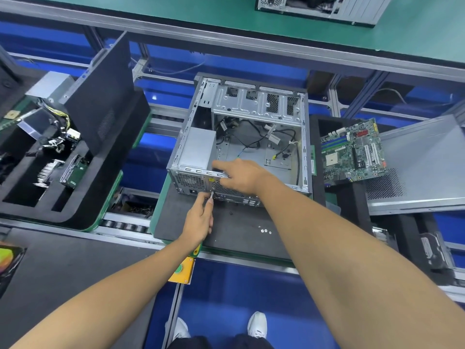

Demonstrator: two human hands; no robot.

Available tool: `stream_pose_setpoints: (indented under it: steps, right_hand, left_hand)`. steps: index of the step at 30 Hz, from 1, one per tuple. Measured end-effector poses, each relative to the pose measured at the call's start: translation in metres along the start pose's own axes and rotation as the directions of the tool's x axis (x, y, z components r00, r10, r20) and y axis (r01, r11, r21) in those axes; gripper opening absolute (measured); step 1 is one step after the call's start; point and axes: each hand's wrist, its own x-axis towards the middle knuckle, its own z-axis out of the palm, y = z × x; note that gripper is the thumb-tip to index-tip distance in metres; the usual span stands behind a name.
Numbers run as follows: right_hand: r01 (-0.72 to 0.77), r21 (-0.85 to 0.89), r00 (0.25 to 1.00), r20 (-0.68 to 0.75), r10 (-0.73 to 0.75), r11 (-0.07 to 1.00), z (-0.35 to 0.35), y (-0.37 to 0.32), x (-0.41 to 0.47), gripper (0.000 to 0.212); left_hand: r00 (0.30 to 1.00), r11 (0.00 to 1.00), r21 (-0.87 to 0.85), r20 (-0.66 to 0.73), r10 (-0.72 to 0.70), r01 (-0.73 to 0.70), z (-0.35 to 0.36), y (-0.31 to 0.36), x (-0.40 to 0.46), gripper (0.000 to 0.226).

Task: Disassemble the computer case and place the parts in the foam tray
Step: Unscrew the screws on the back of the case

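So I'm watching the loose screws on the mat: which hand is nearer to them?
Left. The left hand holds a screwdriver just left of the screws; the right hand is farther up, on the case rim.

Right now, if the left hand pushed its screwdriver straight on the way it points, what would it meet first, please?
Probably the computer case's rear panel: the left hand's screwdriver tip sits at or near a screw beside the power supply; actual contact is unclear.

Electronics disassembly line: roller conveyor (125, 224), green-topped benches (226, 21), foam trays (83, 192) of computer parts.
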Motion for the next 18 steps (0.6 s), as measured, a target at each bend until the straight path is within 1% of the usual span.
stream_pose_setpoints:
  steps: [5,18]
  right_hand:
    - [0.004,-0.008,1.0,-0.005,-0.004,1.0,-0.0008,-0.0007,-0.0007,0.03]
    - [-0.006,-0.009,1.0,0.014,0.006,1.0,-0.004,-0.0033,-0.0024,0.03]
  left_hand:
    - [1.0,1.0,-0.025,0.014,-0.005,0.005,0.0034,0.0008,-0.0003,0.014]
    - [0.993,0.962,-0.247,0.07,-0.099,0.113,0.0021,-0.0039,0.0052,0.014]
